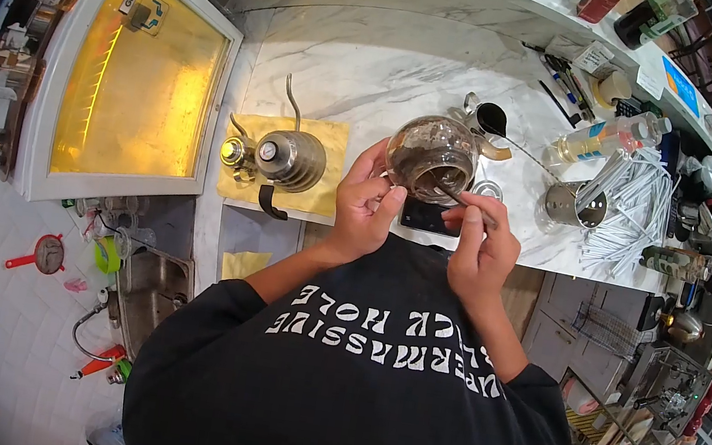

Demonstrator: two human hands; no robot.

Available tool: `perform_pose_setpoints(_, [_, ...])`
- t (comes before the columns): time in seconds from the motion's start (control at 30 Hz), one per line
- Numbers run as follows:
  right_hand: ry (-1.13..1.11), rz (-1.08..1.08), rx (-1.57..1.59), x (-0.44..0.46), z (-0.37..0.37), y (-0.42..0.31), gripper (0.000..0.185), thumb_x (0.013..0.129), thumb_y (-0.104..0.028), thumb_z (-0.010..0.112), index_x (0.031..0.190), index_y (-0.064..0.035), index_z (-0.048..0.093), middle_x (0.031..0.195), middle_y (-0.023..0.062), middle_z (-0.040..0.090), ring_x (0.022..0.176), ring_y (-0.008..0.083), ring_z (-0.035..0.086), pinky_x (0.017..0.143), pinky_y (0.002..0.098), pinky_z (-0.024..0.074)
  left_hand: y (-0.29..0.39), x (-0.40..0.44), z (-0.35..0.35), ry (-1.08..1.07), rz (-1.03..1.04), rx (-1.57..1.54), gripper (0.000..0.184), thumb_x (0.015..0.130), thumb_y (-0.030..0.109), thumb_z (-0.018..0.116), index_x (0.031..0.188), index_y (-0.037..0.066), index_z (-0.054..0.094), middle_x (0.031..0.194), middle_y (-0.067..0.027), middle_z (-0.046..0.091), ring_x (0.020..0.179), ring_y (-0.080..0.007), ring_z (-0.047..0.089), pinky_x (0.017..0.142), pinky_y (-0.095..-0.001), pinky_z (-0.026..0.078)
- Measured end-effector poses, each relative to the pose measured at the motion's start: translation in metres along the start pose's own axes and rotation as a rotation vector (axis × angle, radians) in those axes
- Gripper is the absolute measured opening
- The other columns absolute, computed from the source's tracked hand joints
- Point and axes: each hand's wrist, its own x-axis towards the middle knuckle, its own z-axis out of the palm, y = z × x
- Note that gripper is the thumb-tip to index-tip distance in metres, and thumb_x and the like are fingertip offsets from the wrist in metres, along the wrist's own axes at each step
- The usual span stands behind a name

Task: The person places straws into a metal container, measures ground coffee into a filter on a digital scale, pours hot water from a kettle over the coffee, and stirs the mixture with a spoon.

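My left hand (367, 210) is closed around the side of a round glass pot (432, 147), tilted with its mouth toward me. Brown, dark contents show through the glass, and a pale wooden handle (495, 152) sticks out to its right. Between the fingertips of my right hand (486, 250) is a thin dark-handled utensil (455, 195), its tip at the pot's mouth; the tip's shape I cannot make out. Below the pot a black flat device (425, 218) lies on the counter, partly hidden. A small round clear lid (488, 190) sits beside it.
Left, a gooseneck kettle (299, 163) and a smaller metal pot (238, 153) stand on a yellow cloth (331, 142). Behind the glass pot is a metal pitcher (487, 119). Rightward are a perforated metal cup (566, 203), white straws (625, 219) and clear bottles (604, 139). A fridge door (133, 91) hangs open.
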Motion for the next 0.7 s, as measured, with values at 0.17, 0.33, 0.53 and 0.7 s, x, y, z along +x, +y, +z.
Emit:
perform_pose_setpoints(0.17, [0.096, 0.22, 0.291, 0.004, -0.004, -0.006, 0.021, 0.108, -0.01, 0.05, 0.118, 0.0047, 0.062, 0.086, 0.0119, 0.072, 0.074, 0.0135, 0.065, 0.071, 0.0276, 0.0531, -0.006, 0.002, 0.002, 0.037, -0.035, 0.069, 0.026, 0.098, 0.009, 0.063, 0.081, -0.01, 0.063, 0.154, -0.0284, 0.042, 0.138, -0.0346, 0.05, 0.111, -0.0425, 0.041])
perform_pose_setpoints(0.33, [0.147, 0.272, 0.323, 0.006, -0.012, -0.005, 0.024, 0.109, -0.013, 0.05, 0.119, 0.0052, 0.061, 0.087, 0.0122, 0.071, 0.074, 0.0144, 0.064, 0.071, 0.0278, 0.0526, -0.015, 0.003, 0.001, 0.101, -0.111, 0.074, 0.026, 0.099, 0.009, 0.064, 0.082, -0.01, 0.064, 0.153, -0.0284, 0.043, 0.135, -0.0326, 0.053, 0.109, -0.0402, 0.042])
perform_pose_setpoints(0.53, [0.259, 0.256, 0.259, 0.007, -0.019, 0.014, 0.025, 0.11, -0.014, 0.049, 0.118, 0.0053, 0.062, 0.087, 0.0115, 0.071, 0.075, 0.0134, 0.064, 0.07, 0.0266, 0.0516, -0.018, 0.005, -0.003, 0.203, -0.261, 0.065, 0.026, 0.1, 0.011, 0.064, 0.083, -0.009, 0.066, 0.152, -0.025, 0.047, 0.121, -0.0226, 0.061, 0.097, -0.0317, 0.048])
perform_pose_setpoints(0.7, [0.049, 0.017, -0.171, 0.001, -0.013, 0.04, 0.018, 0.1, -0.004, 0.06, 0.117, -0.0001, 0.068, 0.09, 0.0118, 0.074, 0.074, 0.0223, 0.067, 0.081, 0.0342, 0.0485, -0.028, 0.003, -0.01, 0.205, -0.248, 0.167, 0.025, 0.099, 0.012, 0.065, 0.084, -0.008, 0.068, 0.149, -0.0233, 0.052, 0.115, -0.0175, 0.062, 0.084, -0.0263, 0.049])
